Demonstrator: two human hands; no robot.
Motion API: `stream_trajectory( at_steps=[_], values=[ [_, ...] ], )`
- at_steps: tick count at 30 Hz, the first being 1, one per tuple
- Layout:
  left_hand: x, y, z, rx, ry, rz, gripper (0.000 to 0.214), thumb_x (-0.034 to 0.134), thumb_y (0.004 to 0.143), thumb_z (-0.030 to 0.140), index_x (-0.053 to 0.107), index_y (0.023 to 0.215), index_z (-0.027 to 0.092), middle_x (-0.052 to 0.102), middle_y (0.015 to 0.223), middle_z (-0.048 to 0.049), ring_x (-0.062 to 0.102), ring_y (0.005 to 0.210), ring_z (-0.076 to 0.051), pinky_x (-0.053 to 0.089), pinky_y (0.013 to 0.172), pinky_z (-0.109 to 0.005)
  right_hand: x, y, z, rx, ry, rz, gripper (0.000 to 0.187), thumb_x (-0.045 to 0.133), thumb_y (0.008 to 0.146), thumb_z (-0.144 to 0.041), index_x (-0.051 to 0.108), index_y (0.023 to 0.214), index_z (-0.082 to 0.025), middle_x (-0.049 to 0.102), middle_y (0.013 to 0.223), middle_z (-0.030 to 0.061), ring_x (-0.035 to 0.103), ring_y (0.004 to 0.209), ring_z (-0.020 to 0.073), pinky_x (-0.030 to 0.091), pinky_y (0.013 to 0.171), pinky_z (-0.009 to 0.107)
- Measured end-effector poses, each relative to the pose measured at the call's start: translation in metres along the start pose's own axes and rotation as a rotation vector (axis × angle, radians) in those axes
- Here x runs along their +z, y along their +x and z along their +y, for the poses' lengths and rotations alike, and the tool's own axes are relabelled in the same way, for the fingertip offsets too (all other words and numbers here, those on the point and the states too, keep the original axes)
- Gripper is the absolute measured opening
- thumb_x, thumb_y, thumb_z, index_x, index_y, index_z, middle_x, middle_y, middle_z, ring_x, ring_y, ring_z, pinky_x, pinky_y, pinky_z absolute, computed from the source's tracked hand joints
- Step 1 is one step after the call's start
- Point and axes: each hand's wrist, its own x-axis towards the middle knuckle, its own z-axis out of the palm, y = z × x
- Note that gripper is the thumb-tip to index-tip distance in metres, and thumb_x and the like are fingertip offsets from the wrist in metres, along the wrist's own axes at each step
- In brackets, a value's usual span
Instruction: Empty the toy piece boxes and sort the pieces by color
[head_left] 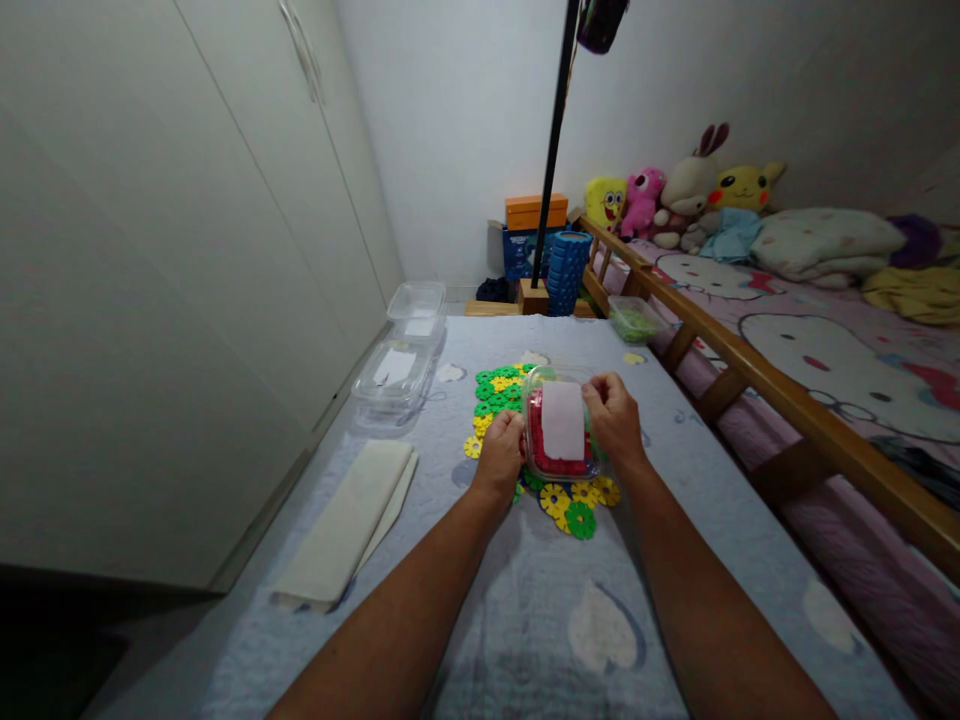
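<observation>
The clear box (551, 374) hides some discs (580, 520); its red contents (535, 430) seem blurred.

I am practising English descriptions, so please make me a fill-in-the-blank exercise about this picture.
1. The left hand and right hand hold a clear container with mainly ____-coloured contents.
2. The loose disc nearest the person is ____ in colour.
3. The folded cream sheet lies on the person's ____ side.

Missing words: red; green; left.

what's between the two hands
The head view shows a clear container of red pieces, with a white label, between the left hand and right hand.
</observation>
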Motion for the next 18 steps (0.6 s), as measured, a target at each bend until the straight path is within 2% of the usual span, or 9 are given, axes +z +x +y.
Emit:
stream_trajectory(
  at_steps=[4,8,10,14,17,18],
  values=[
    [-0.001,0.002,-0.002,-0.008,0.005,-0.006,0.029,0.062,0.077,0.044,0.045,0.07,0.021,0.043,0.053,0.0082,0.036,0.044,-0.007,0.029,0.043,-0.02,-0.003,-0.004,-0.008,-0.06,-0.035,0.073,0.021,0.046,0.092,-0.043,0.053,0.088,-0.024,0.061,0.074,0.0006,0.058,0.069,0.0188,0.041,0.068,0.03],
    [-0.004,0.009,-0.007,0.0,0.001,0.022,0.027,0.06,0.076,0.041,0.045,0.068,0.021,0.042,0.053,0.008,0.036,0.044,-0.006,0.029,0.043,-0.02,-0.007,-0.009,-0.018,-0.109,0.156,0.155,0.022,0.045,0.096,-0.046,0.051,0.093,-0.024,0.061,0.075,-0.0004,0.059,0.068,0.0166,0.045,0.066,0.029],
    [-0.007,0.013,-0.009,0.001,-0.011,0.039,0.028,0.06,0.075,0.042,0.044,0.067,0.021,0.042,0.053,0.008,0.035,0.043,-0.006,0.028,0.043,-0.02,-0.01,-0.008,-0.023,-0.09,0.27,0.214,0.023,0.046,0.096,-0.048,0.048,0.092,-0.025,0.057,0.071,-0.0025,0.056,0.062,0.0144,0.044,0.061,0.027],
    [-0.012,0.017,-0.008,-0.026,-0.09,0.017,0.033,0.063,0.074,0.046,0.042,0.068,0.021,0.042,0.053,0.008,0.036,0.043,-0.005,0.027,0.042,-0.018,-0.015,0.003,-0.013,0.085,0.518,0.329,0.028,0.05,0.091,-0.052,0.045,0.093,-0.025,0.044,0.06,-0.0091,0.043,0.045,0.0096,0.037,0.045,0.021],
    [-0.014,0.017,-0.003,-0.047,-0.113,0.005,0.037,0.065,0.074,0.049,0.042,0.069,0.021,0.043,0.053,0.0078,0.037,0.042,-0.004,0.027,0.041,-0.017,-0.015,0.015,0.015,0.271,0.627,0.397,0.028,0.055,0.083,-0.05,0.046,0.09,-0.025,0.041,0.058,-0.0109,0.038,0.04,0.008,0.032,0.039,0.019],
    [-0.014,0.017,-0.001,-0.053,-0.105,0.012,0.038,0.066,0.074,0.05,0.042,0.068,0.021,0.044,0.053,0.0076,0.037,0.042,-0.004,0.027,0.041,-0.017,-0.014,0.018,0.026,0.323,0.642,0.383,0.027,0.055,0.081,-0.048,0.046,0.088,-0.025,0.04,0.056,-0.0112,0.038,0.039,0.008,0.031,0.037,0.019]
  ],
)
